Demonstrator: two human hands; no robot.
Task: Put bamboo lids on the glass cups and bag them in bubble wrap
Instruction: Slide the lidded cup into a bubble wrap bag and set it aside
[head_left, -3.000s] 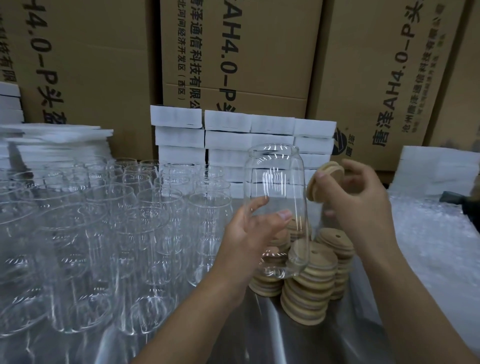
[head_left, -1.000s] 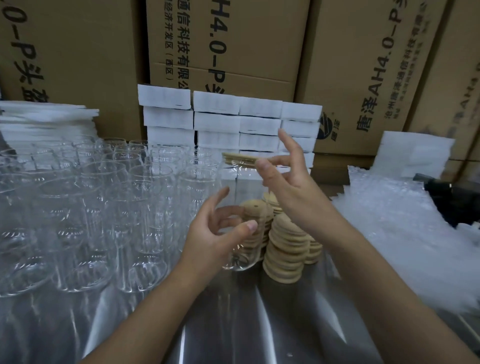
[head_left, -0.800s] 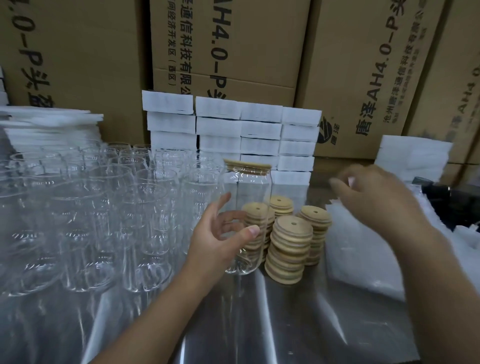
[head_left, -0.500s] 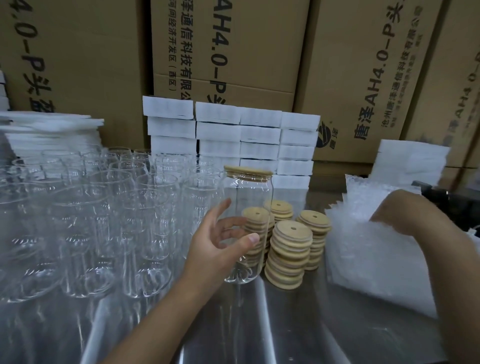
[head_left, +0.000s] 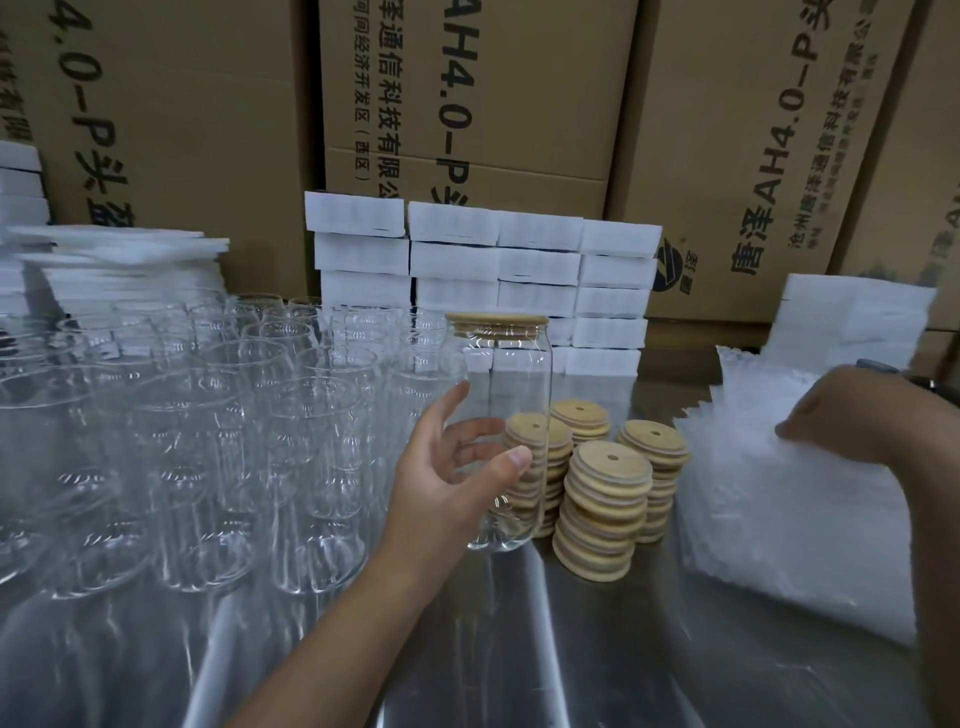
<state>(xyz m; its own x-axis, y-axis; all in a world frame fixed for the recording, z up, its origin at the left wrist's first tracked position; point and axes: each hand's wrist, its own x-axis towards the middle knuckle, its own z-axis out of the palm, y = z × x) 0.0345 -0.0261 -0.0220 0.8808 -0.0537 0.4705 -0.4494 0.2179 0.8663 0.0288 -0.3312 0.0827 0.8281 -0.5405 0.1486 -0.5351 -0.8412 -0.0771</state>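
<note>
One capped cup (head_left: 519, 374) in left hand (head_left: 441, 488), lids (head_left: 608, 478) beside

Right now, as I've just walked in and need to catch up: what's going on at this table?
A person is packing glassware. Their left hand holds one glass cup upright, with a bamboo lid on it. Their right hand is on the bubble wrap pile at the right; its grip is hidden. Many open cups stand at the left, and lid stacks sit just beyond the held cup.

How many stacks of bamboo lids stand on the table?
4: front stack, right stack, rear stack, left stack partly behind the glass cup; others may be hidden.
</note>
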